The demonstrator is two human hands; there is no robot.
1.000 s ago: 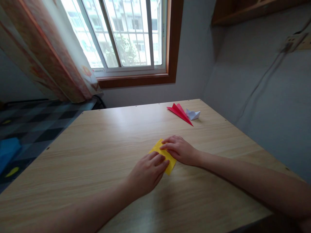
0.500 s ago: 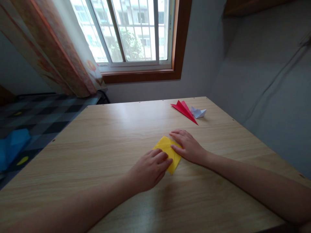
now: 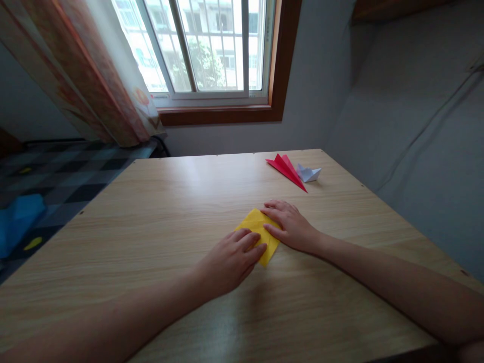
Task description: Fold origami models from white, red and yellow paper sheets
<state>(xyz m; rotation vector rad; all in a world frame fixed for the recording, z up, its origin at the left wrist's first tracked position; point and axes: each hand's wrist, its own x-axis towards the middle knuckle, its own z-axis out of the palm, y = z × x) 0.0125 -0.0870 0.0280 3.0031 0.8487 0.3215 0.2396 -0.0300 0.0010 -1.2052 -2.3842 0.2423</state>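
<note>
Centrally, a broad tabletop of pale wood-grain laminate (image 3: pixel 151 237) fills most of the head view, set into a corner between a grey wall and a brown-framed window (image 3: pixel 212 55) with a patterned orange curtain (image 3: pixel 94 75) drawn to its left side; a dark chequered floor (image 3: pixel 68 176) lies beyond the table's left edge. On the tabletop, a little right of centre and near the person, lies a folded sheet of yellow paper (image 3: pixel 255 224), flat against the wood with one corner pointing away. Both bare hands rest on it. The left hand (image 3: pixel 229 262) lies palm down over the near left part of the sheet, fingers loosely extended and pressing on the paper rather than closed about it. The right hand (image 3: pixel 291 227) lies palm down over the right edge, fingers flat and spread, fingertips on the yellow surface; it likewise grips nothing. Well apart, toward the far right corner, sit a folded red paper dart (image 3: pixel 285 169) and, just beside it, a small folded white paper figure (image 3: pixel 309 174).
</note>
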